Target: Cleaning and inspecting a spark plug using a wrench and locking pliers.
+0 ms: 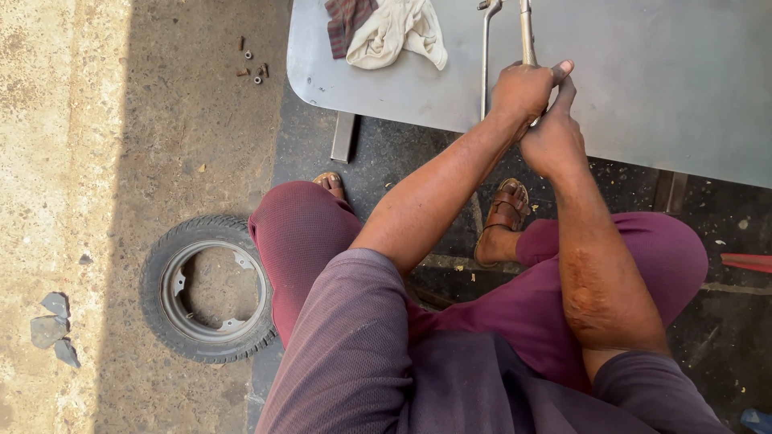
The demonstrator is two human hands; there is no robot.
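Note:
I sit at a grey metal table [659,88] with both hands together at its near edge. My left hand [524,88] is closed around a straight shiny metal bar [527,32] that runs away across the table top. Beside it lies a thinner bent metal rod [485,56], reaching from the table's far side to my left hand. My right hand [553,143] is pressed just below and against the left hand, its forefinger stretched up along it. Whether it grips the bar's lower end is hidden by the hands.
Crumpled cloths [386,32], one checked and one cream, lie on the table's left part. A small tyre on its rim [209,289] lies flat on the ground to my left. Loose bolts and nuts [253,68] and grey stones [52,329] lie on the concrete. A red object [748,261] lies at the right.

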